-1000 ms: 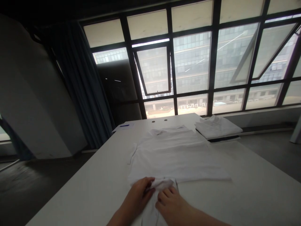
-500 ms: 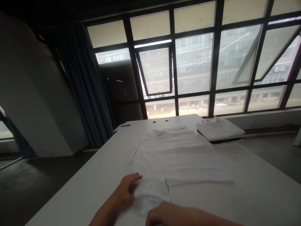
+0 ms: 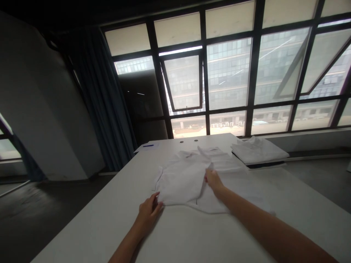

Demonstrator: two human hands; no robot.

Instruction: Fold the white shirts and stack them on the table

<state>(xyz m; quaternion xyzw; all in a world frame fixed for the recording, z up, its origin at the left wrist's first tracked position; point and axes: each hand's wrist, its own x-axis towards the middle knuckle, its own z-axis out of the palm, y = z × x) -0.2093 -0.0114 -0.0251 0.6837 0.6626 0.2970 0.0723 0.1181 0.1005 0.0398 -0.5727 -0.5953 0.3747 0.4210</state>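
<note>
A white shirt (image 3: 178, 179) lies spread on the white table (image 3: 175, 237), its near side folded over towards the far side. My right hand (image 3: 214, 179) is closed on the edge of the folded part, and the cloth stands slightly raised at the fingers. At the shirt's near left corner, my left hand (image 3: 149, 208) touches the fold, with thumb and forefinger apart. My right forearm passes over the near right part of the shirt and hides some of it.
A stack of folded shirts (image 3: 260, 149), white on top with a dark layer below, sits at the table's far right. A blue pen (image 3: 148, 145) rests on paper at the far left. Windows (image 3: 227, 73) stand behind the table, and a blue curtain (image 3: 101, 98) hangs left.
My right hand has moved away from me and up, carrying the near sleeve part over onto the shirt. My left hand has shifted slightly and stays at the near left corner.
</note>
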